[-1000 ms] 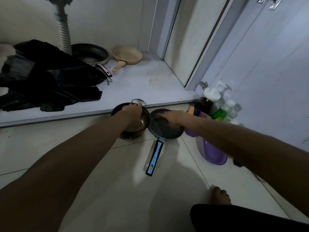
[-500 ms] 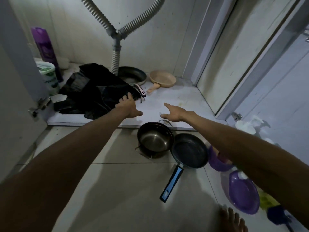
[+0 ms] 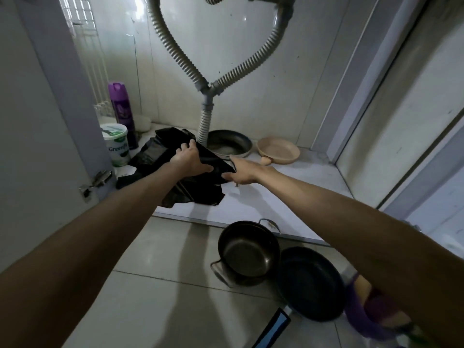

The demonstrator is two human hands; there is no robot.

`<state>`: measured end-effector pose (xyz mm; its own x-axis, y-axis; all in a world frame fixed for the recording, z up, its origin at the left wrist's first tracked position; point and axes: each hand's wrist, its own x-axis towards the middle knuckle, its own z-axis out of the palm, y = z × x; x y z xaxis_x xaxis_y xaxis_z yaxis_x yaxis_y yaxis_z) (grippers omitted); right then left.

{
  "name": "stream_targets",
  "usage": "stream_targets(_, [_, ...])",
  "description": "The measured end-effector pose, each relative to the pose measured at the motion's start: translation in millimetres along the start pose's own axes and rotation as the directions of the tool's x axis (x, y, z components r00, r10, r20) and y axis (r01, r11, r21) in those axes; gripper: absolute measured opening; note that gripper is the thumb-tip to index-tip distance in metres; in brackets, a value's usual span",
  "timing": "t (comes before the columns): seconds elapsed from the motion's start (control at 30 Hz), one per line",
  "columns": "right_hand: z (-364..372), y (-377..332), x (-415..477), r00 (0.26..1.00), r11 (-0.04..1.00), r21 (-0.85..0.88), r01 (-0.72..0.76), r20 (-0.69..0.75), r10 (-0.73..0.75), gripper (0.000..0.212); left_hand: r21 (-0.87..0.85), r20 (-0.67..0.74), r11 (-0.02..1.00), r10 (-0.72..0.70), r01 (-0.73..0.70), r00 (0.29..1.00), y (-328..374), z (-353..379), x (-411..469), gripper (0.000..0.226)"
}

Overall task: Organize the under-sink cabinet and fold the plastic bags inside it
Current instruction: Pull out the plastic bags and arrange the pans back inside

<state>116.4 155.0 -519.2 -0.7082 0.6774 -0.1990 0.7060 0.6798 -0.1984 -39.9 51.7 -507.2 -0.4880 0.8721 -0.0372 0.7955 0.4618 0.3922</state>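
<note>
landmark: drain pipe [image 3: 206, 121], grey, ribbed in fine rings.
plastic bags [image 3: 153, 156], left of pipe base: glossy black, no print.
tub [image 3: 116, 144], further left of pipe: white, green label and lettering.
spray can [image 3: 121, 106], far left of pipe: purple.
frying pan [image 3: 229, 144], just right of pipe base: black inside.
small pan [image 3: 278, 153], further right: beige all over, handle included.
cabinet floor [image 3: 288, 197], under pipe: white.
back wall [image 3: 238, 59], behind pipe: white, a few dark specks.
pot [image 3: 247, 254], in front of pipe: dull steel inside, dark outside.
skillet [image 3: 310, 282], in front and right of pipe: black; handle [image 3: 273, 327] blue, edged black.
floor tiles [image 3: 150, 297], in front of pipe: pale grey-beige, dark grout lines.
</note>
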Motion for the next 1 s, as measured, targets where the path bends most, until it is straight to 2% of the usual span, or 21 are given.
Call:
stream_targets(0.17, [-10,26,22,1.000,1.000,0.018,0.012,-0.012,-0.012,0.095,-0.024,-0.062,0.997,-0.073,0.072,0.995,12,-3,18,0.107])
stream_targets(0.3, [-15,66,29,1.000,0.996,0.086,0.013,-0.029,-0.011,0.093,-0.048,-0.122,0.994,-0.103,0.098,0.987,36,-4,30,0.095])
stream_targets(0.43, [-21,115,31,0.997,0.968,0.249,0.000,-0.073,0.019,0.096,-0.083,-0.141,0.986,-0.152,0.142,0.978,66,-7,38,0.088])
stream_targets(0.57, [-20,148,30,0.992,0.867,0.498,-0.021,-0.100,0.081,0.099,-0.192,-0.214,0.973,-0.169,0.128,0.962,103,-13,57,0.076])
stream_targets(0.7, [-10,159,31,0.978,0.794,0.608,-0.009,-0.160,0.134,0.095,-0.263,-0.158,0.955,-0.181,0.135,0.971,129,-3,87,0.089])
stream_targets(0.87, [4,167,48,0.972,0.694,0.717,-0.070,-0.107,0.208,0.096,-0.327,-0.088,0.926,-0.230,0.190,0.969,138,37,119,0.084])
stream_targets(0.97, [15,172,66,0.957,0.646,0.760,-0.074,-0.127,0.259,0.084,-0.306,-0.004,0.932,-0.204,0.193,0.979,122,77,149,0.100])
stream_targets(1.0, [19,174,74,0.948,0.624,0.776,-0.090,-0.126,0.294,0.078,-0.317,0.014,0.927,-0.207,0.201,0.978,117,88,158,0.096])
